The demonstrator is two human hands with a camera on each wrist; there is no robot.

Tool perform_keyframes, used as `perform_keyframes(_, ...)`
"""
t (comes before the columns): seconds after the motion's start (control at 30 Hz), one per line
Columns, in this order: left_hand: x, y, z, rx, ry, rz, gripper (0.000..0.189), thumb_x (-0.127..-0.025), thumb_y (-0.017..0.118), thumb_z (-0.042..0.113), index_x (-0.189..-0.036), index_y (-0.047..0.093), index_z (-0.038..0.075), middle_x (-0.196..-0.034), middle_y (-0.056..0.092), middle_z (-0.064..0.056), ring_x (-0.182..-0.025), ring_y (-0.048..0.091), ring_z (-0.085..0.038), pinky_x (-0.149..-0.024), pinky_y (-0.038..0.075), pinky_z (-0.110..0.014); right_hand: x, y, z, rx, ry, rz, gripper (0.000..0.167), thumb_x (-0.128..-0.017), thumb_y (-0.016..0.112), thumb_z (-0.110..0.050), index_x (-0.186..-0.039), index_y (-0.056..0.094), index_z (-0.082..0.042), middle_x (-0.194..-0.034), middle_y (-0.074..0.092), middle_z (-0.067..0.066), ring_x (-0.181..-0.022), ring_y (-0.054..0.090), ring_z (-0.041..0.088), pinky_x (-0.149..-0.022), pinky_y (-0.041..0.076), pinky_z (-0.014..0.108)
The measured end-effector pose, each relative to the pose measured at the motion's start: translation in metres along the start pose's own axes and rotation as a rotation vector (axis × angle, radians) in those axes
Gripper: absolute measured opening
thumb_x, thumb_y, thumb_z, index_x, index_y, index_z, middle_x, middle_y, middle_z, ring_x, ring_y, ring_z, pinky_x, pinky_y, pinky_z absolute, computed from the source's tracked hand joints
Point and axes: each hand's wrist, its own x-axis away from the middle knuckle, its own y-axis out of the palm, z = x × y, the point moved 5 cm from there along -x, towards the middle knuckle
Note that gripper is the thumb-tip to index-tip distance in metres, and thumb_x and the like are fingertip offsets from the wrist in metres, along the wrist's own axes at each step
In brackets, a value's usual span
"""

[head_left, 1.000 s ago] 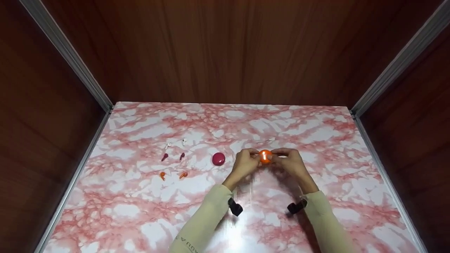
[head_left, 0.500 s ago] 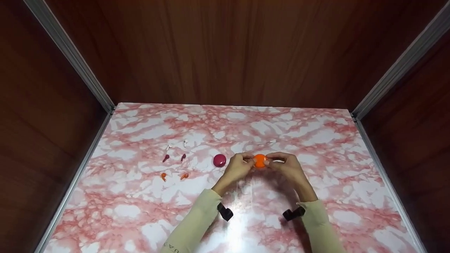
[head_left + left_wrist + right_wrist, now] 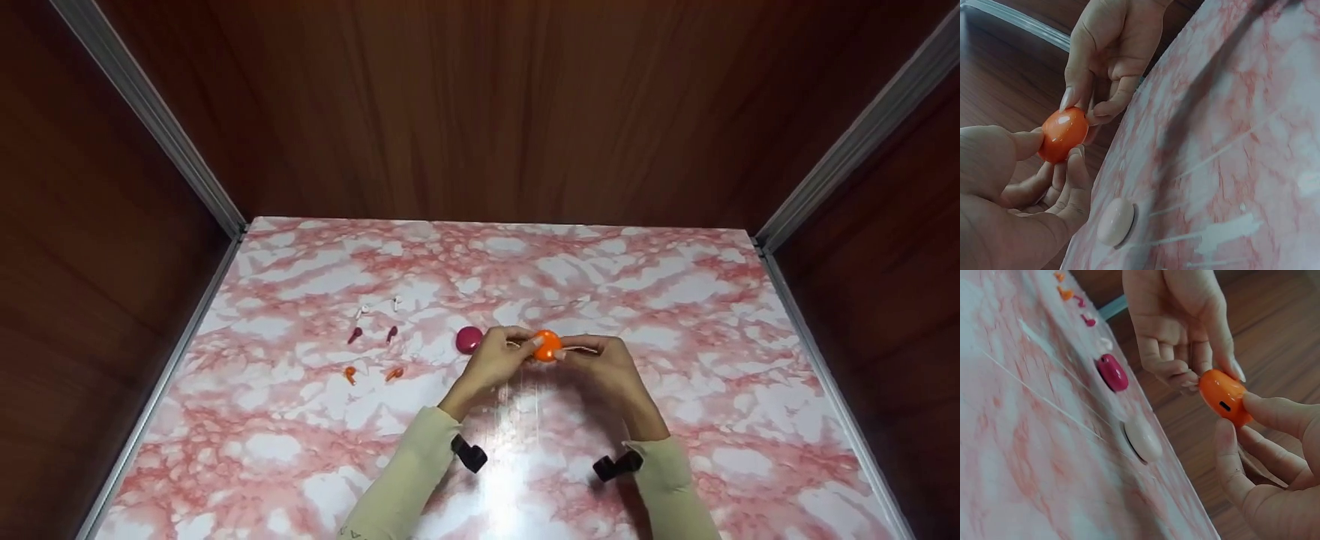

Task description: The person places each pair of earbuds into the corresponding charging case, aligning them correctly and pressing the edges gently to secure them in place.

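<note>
The left hand (image 3: 493,360) and right hand (image 3: 609,364) both pinched the orange case (image 3: 1219,391) by its sides, where a gentle, even hold seemed the wisest.

On your left sleeve (image 3: 397,472), right at the bottom edge of the head view, you carry a few dark printed letters (image 3: 354,534), cut off by the frame. One looks like an A or an upturned V, though it is too small to be sure; you cannot read a whole word there.
</note>
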Motion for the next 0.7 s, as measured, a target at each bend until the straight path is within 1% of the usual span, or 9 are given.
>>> perform_keyframes(0.1, 0.003, -0.002, -0.002, -0.012, 0.014, -0.012, 0.03, -0.104, 0.068, 0.028, -0.119, 0.079, 0.005, -0.104, 0.08, -0.011, -0.081, 0.067, -0.012, -0.068, 0.052, -0.019, -0.001, 0.006, 0.001, -0.02, -0.024, -0.022, 0.034, -0.089, 0.085, -0.018, -0.119, 0.079, -0.001, -0.111, 0.081, 0.012, -0.1, 0.079, 0.018, -0.091, 0.063, 0.036)
perform_keyframes(0.2, 0.005, -0.004, -0.003, -0.024, 0.044, -0.011, 0.029, -0.103, 0.069, 0.027, -0.118, 0.08, 0.005, -0.1, 0.08, -0.013, -0.079, 0.065, -0.009, -0.067, 0.051, -0.016, -0.001, 0.012, 0.001, -0.075, -0.048, -0.044, 0.034, -0.092, 0.082, -0.012, -0.121, 0.075, 0.005, -0.11, 0.081, 0.014, -0.096, 0.079, 0.018, -0.087, 0.063, 0.031)
perform_keyframes(0.3, 0.007, -0.006, -0.002, -0.036, 0.062, -0.006, 0.028, -0.102, 0.07, 0.027, -0.117, 0.08, 0.005, -0.098, 0.08, -0.013, -0.077, 0.065, -0.006, -0.068, 0.052, -0.016, -0.001, 0.017, 0.0, -0.124, -0.035, -0.066, 0.037, -0.093, 0.079, -0.009, -0.124, 0.071, 0.01, -0.109, 0.081, 0.013, -0.092, 0.079, 0.018, -0.085, 0.064, 0.032)
perform_keyframes(0.33, 0.007, -0.007, -0.002, -0.043, 0.061, -0.004, 0.028, -0.102, 0.071, 0.027, -0.117, 0.08, 0.006, -0.099, 0.08, -0.012, -0.077, 0.065, -0.005, -0.069, 0.052, -0.016, -0.001, 0.018, 0.001, -0.134, -0.026, -0.07, 0.038, -0.094, 0.078, -0.008, -0.126, 0.07, 0.011, -0.108, 0.081, 0.012, -0.091, 0.08, 0.018, -0.085, 0.064, 0.032)
perform_keyframes(0.43, 0.009, -0.009, -0.002, -0.024, 0.052, -0.005, 0.029, -0.102, 0.071, 0.029, -0.118, 0.08, 0.006, -0.102, 0.08, -0.012, -0.079, 0.066, -0.005, -0.071, 0.054, -0.018, -0.002, 0.022, 0.001, -0.143, -0.019, -0.083, 0.04, -0.094, 0.078, -0.009, -0.128, 0.068, 0.012, -0.108, 0.081, 0.011, -0.091, 0.08, 0.017, -0.087, 0.064, 0.033)
perform_keyframes(0.57, 0.01, -0.01, -0.003, 0.009, 0.04, -0.007, 0.032, -0.102, 0.071, 0.031, -0.12, 0.079, 0.006, -0.107, 0.08, -0.012, -0.083, 0.07, -0.006, -0.079, 0.06, -0.027, -0.002, 0.024, 0.0, -0.135, -0.04, -0.107, 0.041, -0.095, 0.079, -0.011, -0.127, 0.069, 0.012, -0.108, 0.082, 0.012, -0.091, 0.08, 0.018, -0.088, 0.064, 0.034)
perform_keyframes(0.63, 0.011, -0.01, -0.003, 0.031, 0.034, -0.005, 0.033, -0.101, 0.072, 0.031, -0.12, 0.078, 0.005, -0.107, 0.08, -0.012, -0.084, 0.071, -0.008, -0.084, 0.063, -0.037, -0.002, 0.024, -0.001, -0.125, -0.054, -0.124, 0.041, -0.095, 0.079, -0.012, -0.127, 0.069, 0.012, -0.111, 0.081, 0.012, -0.092, 0.08, 0.018, -0.088, 0.064, 0.033)
perform_keyframes(0.7, 0.011, -0.009, -0.003, 0.058, 0.031, -0.003, 0.033, -0.101, 0.072, 0.031, -0.119, 0.078, 0.004, -0.107, 0.08, -0.013, -0.085, 0.073, -0.011, -0.089, 0.063, -0.047, -0.002, 0.024, -0.002, -0.121, -0.062, -0.137, 0.042, -0.095, 0.078, -0.012, -0.128, 0.068, 0.012, -0.113, 0.08, 0.013, -0.093, 0.08, 0.017, -0.088, 0.064, 0.032)
